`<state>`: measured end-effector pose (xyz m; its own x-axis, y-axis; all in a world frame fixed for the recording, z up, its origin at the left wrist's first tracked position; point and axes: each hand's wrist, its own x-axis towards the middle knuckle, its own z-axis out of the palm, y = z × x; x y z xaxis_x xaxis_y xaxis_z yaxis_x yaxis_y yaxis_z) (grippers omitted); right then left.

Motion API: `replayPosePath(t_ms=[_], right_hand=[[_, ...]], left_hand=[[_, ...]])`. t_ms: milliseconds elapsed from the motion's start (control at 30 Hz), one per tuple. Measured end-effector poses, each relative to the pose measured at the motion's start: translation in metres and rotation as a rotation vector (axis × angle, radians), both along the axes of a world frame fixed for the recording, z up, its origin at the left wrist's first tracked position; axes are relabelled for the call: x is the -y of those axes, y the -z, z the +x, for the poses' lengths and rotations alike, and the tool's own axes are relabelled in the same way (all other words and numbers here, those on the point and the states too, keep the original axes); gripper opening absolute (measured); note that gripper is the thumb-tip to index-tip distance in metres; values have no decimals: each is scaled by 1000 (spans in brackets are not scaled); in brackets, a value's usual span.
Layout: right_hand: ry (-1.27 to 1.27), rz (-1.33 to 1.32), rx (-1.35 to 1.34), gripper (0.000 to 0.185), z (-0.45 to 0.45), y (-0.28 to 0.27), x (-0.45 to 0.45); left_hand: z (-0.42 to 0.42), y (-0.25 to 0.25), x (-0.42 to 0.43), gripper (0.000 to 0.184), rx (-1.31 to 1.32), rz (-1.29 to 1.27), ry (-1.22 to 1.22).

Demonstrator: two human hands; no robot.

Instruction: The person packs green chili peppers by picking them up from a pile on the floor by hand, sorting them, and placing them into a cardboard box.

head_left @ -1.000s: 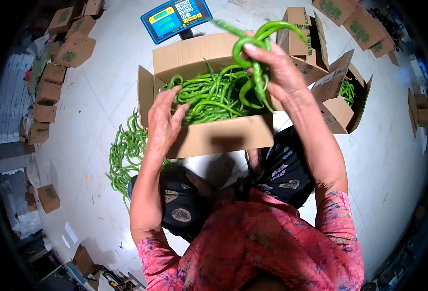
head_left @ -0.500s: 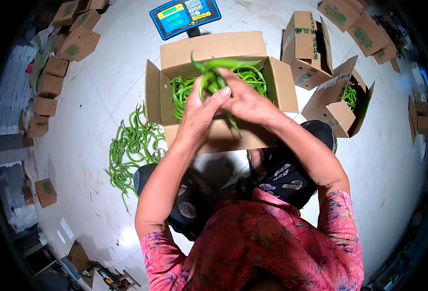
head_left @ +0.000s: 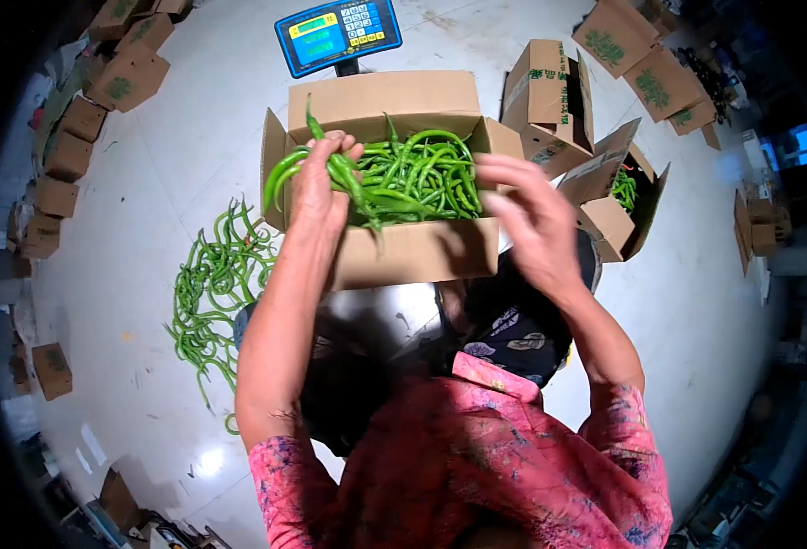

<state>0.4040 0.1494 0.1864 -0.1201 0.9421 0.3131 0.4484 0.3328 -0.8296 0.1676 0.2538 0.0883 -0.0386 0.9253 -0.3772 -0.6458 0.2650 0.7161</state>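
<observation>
My left hand [head_left: 319,178] is closed around several long green chili peppers [head_left: 352,186] above the left side of an open cardboard box [head_left: 412,256]. Their ends stick out on both sides of the fingers. Inside the box lies a heap of green chili peppers [head_left: 422,174]. My right hand [head_left: 536,220] is over the box's right edge, blurred by motion, with its fingers apart and nothing seen in them. A pile of curled green peppers [head_left: 216,284] lies on the floor to the left.
Behind the box stands a scale display with a keypad [head_left: 339,38]. To the right are a taller carton [head_left: 542,96] and an open carton [head_left: 609,215] with some peppers inside. More cartons [head_left: 129,78] line the left side, and others [head_left: 641,73] stand at the far right.
Both hands were together over the box. They have parted: the left, keeping its peppers, went left, and the right moved right. The view has shifted slightly.
</observation>
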Motion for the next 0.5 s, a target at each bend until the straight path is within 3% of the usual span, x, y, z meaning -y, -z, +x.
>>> replayPosePath(t_ms=[67, 133, 200, 267, 333, 400, 500], right_hand=[[271, 98, -34, 23, 39, 3, 30], [589, -150, -146, 20, 78, 14, 72], [703, -300, -106, 18, 126, 46, 116], [573, -485, -75, 19, 177, 125, 181], [498, -1024, -296, 22, 181, 176, 249], [482, -1353, -906, 26, 186, 205, 300], [540, -1293, -868, 26, 155, 175, 309]], left_hand=[[-5, 1, 1, 20, -8, 14, -12], [-5, -4, 5, 22, -20, 12, 7], [-2, -4, 8, 22, -33, 55, 37], [1, -2, 10, 21, -29, 77, 76], [6, -6, 13, 21, -56, 81, 72], [8, -3, 13, 21, -54, 108, 71], [5, 6, 10, 23, -85, 109, 70]])
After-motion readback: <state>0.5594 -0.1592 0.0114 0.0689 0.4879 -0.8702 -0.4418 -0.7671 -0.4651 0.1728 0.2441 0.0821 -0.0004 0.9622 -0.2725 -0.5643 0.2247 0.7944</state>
